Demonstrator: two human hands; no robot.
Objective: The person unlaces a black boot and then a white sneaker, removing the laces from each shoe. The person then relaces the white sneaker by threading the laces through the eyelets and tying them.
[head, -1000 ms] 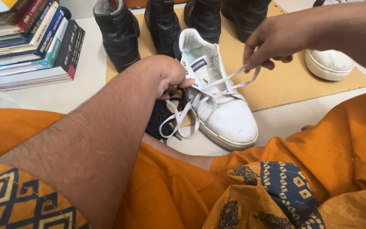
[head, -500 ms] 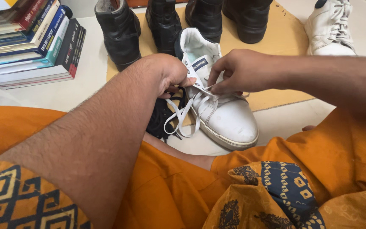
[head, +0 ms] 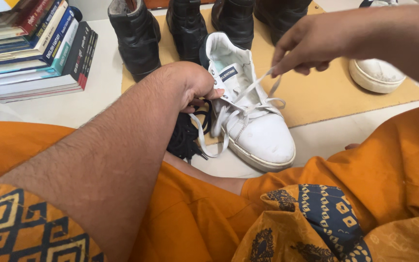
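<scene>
Right now we are lacing the white sneaker (head: 253,116), which is lying on the edge of the tan mat (head: 316,92) on the floor, toe pointing toward our lap. Our left hand (head: 192,85) is closed against the shoe's collar, steadying it and seemingly pinching one end of the white lace (head: 263,80), though the fingertips are partly hidden. Our right hand (head: 306,46) is raised above the shoe, thumb and fingers pinched on the other lace end and drawing it taut up and away from the eyelets. A tangle of dark laces (head: 185,138) is lying just beside the sneaker, against our leg. We judge the step in hand to be the tightening of a crossing near the top eyelets; the next move is calling for an even pull and a firm hold on the shoe. Black boots (head: 136,39) are standing behind, a second white sneaker (head: 377,73) is resting to the right, and a stack of books (head: 30,48) is sitting at the left.
</scene>
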